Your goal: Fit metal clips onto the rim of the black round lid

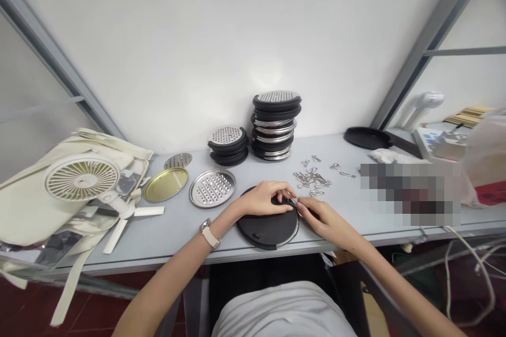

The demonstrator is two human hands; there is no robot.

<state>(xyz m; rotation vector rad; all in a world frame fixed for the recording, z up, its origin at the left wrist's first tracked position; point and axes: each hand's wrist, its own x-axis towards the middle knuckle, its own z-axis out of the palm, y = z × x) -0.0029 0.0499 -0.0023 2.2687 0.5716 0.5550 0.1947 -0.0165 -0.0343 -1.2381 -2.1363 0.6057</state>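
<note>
A black round disc (pixel 263 229) with a partly bare silver rim lies flat at the table's front edge. My left hand (pixel 271 197) rests over its far side, fingers curled and closed at its upper right edge. At the same edge my right hand (pixel 318 216) pinches, thumb and finger together. A small shiny bit, seemingly a wire clip (pixel 293 201), shows between the two hands; the fingers hide most of it. Beyond my right hand several loose bent-wire clips (pixel 312 178) are scattered.
Behind the disc stand a tall stack of black-rimmed grater discs (pixel 276 126) and a shorter stack (pixel 228 147). Left lie a round grater (pixel 212 188), a gold lid (pixel 166 184) and a white fan (pixel 84 179) on a cream bag. A black pan (pixel 366 138) sits right.
</note>
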